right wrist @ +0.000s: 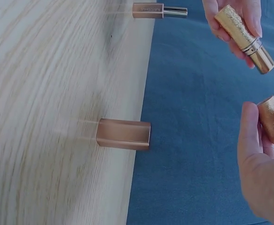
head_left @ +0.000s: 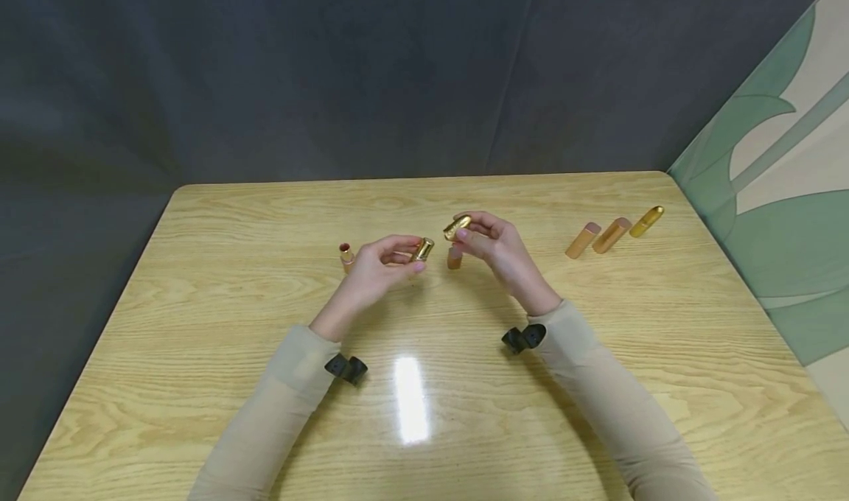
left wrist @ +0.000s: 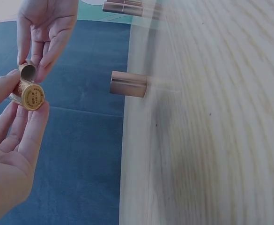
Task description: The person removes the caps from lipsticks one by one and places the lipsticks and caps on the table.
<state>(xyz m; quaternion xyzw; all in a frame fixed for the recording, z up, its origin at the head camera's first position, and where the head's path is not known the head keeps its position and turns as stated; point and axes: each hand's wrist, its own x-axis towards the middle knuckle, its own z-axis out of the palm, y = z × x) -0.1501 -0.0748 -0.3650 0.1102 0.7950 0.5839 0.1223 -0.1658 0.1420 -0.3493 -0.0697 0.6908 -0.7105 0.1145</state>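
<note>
My left hand (head_left: 378,267) pinches a gold lipstick base (right wrist: 249,42) between thumb and fingers; its shiny inner tube points toward the right hand. A round label shows on its bottom end in the left wrist view. Facing it, my right hand (head_left: 500,254) holds the textured gold lipstick cap (right wrist: 271,119), whose open end shows in the left wrist view. Cap and base are apart, both held above the table. Below the right hand stands a rose-gold lipstick cap (right wrist: 123,134). Partly hidden behind the left hand, an uncapped rose-gold lipstick (head_left: 346,254) stands upright.
On the wooden table (head_left: 411,324), to the right, stand two rose-gold lipsticks (head_left: 584,240) and a slim gold tube (head_left: 646,222) in a slanting row. A dark curtain (head_left: 332,81) hangs behind the table's far edge. A leaf-patterned cloth (head_left: 789,214) borders the right side.
</note>
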